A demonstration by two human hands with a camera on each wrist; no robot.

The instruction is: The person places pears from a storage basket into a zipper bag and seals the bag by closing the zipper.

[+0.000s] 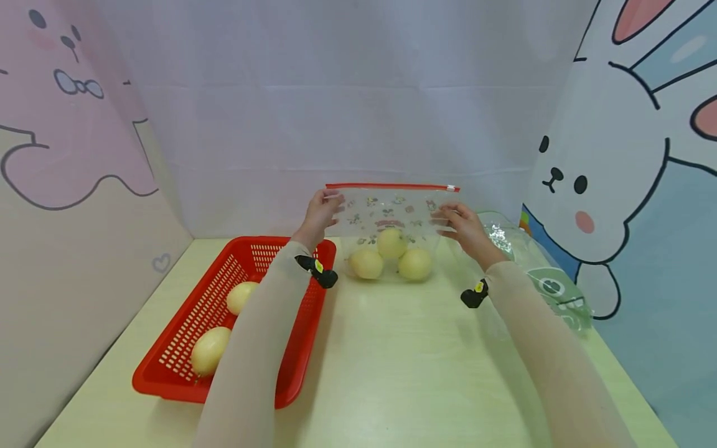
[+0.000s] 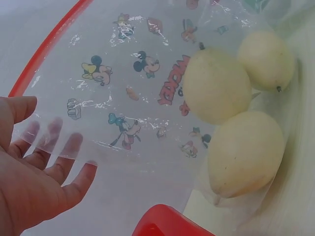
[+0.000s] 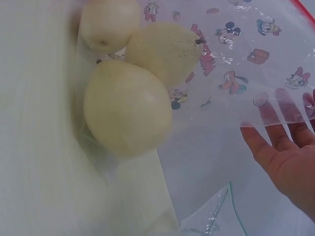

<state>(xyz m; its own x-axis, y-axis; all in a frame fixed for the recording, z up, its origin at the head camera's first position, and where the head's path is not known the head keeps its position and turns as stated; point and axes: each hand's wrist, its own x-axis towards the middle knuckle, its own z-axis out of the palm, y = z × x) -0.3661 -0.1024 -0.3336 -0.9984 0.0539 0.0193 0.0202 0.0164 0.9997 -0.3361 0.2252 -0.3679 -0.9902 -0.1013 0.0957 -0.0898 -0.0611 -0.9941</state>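
A clear zip bag with a red slider strip along its top and cartoon prints stands upright on the table. Three pale yellow pears lie at its bottom; one pear shows its dark stem in the left wrist view. At the bag's left edge is my left hand, its fingers spread behind the plastic and thumb in front. My right hand touches the opposite edge, with extended fingers partly behind the film. The right thumb is out of sight in the right wrist view.
Left of the bag sits a red plastic basket with pears in it, partly covered by my left arm. Another clear bag with green print lies at the table's right edge. A white curtain hangs behind the table.
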